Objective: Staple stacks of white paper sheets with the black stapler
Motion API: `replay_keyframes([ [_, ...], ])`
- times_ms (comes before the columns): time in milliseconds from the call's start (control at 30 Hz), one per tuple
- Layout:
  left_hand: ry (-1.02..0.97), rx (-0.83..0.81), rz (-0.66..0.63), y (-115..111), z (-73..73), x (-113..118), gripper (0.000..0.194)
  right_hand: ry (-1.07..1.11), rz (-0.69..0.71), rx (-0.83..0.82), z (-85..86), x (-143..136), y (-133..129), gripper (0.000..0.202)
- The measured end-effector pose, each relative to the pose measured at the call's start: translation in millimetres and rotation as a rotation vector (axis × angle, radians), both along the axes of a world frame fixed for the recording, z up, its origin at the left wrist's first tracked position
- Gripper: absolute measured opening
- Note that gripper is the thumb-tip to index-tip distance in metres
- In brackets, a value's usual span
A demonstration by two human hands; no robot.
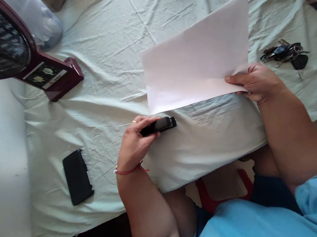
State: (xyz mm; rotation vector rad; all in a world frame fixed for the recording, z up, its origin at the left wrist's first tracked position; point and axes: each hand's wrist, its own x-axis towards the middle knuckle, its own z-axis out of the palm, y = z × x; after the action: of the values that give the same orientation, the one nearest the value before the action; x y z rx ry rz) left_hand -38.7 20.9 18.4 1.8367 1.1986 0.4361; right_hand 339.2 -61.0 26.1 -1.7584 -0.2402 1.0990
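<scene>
A white sheet of paper (197, 56) is held by its lower right edge in my right hand (256, 83), thumb on top and fingers beneath. My left hand (137, 138) is closed around a small black stapler-like object (162, 124), whose blunt end points right. This black object lies just below the paper's lower left corner, apart from it. A red string bracelet circles my left wrist, and a ring shows on one finger.
The table wears a pale green cloth (108, 90). A black phone-like object (78, 177) lies at the left. Farther back stand a dark red fan (63, 77) and a translucent container (41, 23). A bunch of keys (286, 53) rests at the right, beyond my right hand.
</scene>
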Motion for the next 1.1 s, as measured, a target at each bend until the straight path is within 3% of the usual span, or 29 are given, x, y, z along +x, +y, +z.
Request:
replay_keyframes([
  [167, 0.028, -0.004, 0.198, 6.1, -8.0, -6.1, 0.046, 0.046, 0.060, 0.065, -8.5, 7.0, -2.5, 0.020],
  [433, 0.040, -0.004, 0.174, 7.8, -6.1, -6.9, 0.040, 0.010, 0.079, 0.077, -18.0, 13.7, -3.8, 0.019],
  [633, -0.022, -0.113, 0.319, 8.5, -9.2, -5.9, 0.047, -0.033, 0.143, 0.121, -25.9, 23.0, -5.5, 0.021],
  [833, -0.016, -0.100, 0.307, 9.2, -6.2, -4.0, 0.037, 0.000, 0.169, 0.154, -24.9, 34.7, -9.9, 0.022],
  [1000, 0.056, -0.025, 0.218, 6.3, 0.4, -3.8, 0.044, 0.033, 0.145, 0.152, -16.0, 32.4, -12.5, 0.023],
  [1100, 0.063, 0.033, 0.227, 3.9, 0.2, -1.4, 0.046, 0.029, 0.142, 0.141, -14.3, 30.8, -12.5, 0.024],
])
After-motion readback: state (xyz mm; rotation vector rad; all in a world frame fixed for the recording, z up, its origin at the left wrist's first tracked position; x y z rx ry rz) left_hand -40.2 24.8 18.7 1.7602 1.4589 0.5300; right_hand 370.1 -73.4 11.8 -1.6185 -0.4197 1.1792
